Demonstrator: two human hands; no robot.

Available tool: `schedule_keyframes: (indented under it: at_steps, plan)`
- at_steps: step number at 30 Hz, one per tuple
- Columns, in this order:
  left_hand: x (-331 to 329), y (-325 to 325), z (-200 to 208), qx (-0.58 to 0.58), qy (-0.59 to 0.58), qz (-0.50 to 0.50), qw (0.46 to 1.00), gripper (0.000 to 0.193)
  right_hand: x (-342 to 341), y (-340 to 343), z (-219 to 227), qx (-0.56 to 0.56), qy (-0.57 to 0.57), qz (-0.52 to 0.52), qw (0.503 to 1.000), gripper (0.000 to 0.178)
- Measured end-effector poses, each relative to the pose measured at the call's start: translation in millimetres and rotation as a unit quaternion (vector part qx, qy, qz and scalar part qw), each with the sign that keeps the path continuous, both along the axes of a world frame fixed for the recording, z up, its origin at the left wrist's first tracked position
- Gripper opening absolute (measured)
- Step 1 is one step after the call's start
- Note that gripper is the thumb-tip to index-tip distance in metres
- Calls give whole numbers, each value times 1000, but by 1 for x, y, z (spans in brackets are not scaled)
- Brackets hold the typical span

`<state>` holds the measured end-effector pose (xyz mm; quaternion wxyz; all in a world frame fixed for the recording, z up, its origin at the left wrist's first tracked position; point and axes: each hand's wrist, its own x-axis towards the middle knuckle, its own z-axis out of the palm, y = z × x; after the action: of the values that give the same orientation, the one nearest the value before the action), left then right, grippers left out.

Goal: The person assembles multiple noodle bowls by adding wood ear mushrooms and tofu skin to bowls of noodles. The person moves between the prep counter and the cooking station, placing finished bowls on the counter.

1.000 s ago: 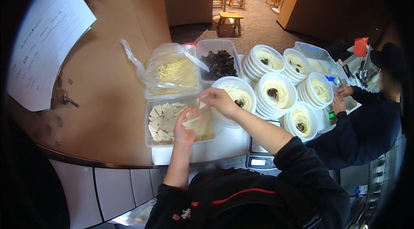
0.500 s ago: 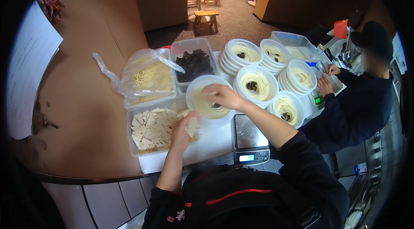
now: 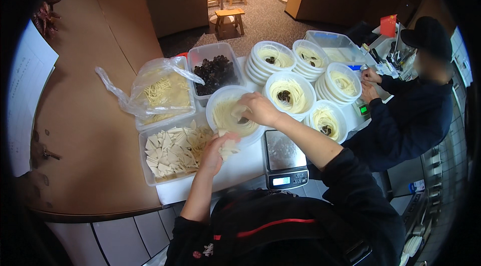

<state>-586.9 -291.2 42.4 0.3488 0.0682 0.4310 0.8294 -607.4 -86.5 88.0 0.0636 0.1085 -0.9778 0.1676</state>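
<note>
My left hand (image 3: 214,154) is closed around several thin white slices (image 3: 229,146), above the right edge of a clear tub (image 3: 150,178) of similar slices. Beside it, my right hand (image 3: 260,109) reaches into a round clear plastic bowl (image 3: 213,96) of pale noodles (image 3: 223,110). Its fingertips pinch a pale piece that looks like one of the slices. Something dark lies on the noodles, partly hidden under that hand. The bowl stands on the white worktop and appears tilted slightly toward me.
A digital scale (image 3: 285,151) stands right of the bowl. Behind are a tub of black fungus (image 3: 218,73) and a bagged tub of pale strips (image 3: 159,90). Stacked noodle bowls (image 3: 289,96) fill the right side. A person in dark clothes (image 3: 406,115) works at far right.
My right hand has lowered into the bowl, its fingers closing. My left hand has lifted slices at the tub's edge and turned. The view has shifted slightly.
</note>
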Motion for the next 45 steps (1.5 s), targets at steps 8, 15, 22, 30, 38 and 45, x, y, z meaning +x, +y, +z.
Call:
schedule_keyframes:
  at_steps: [8,15,22,30,38,45]
  plan:
    - [3,4,-1,-4,-3,-52,999,29,22,-24,5,-363,-244,114,892,21]
    - [5,6,4,137,-132,18,982,41,21,-13,15,-703,-275,-62,653,15]
    - [6,13,5,174,-118,78,975,43,48,-35,19,-241,-22,151,958,18]
    - [9,20,-4,175,-135,79,972,44,40,-2,13,-429,-67,6,901,18]
    - [15,23,10,166,-103,32,980,44,35,89,36,148,40,-202,967,29]
    - [17,36,19,142,-69,-72,985,43,45,15,14,-520,-261,48,812,29]
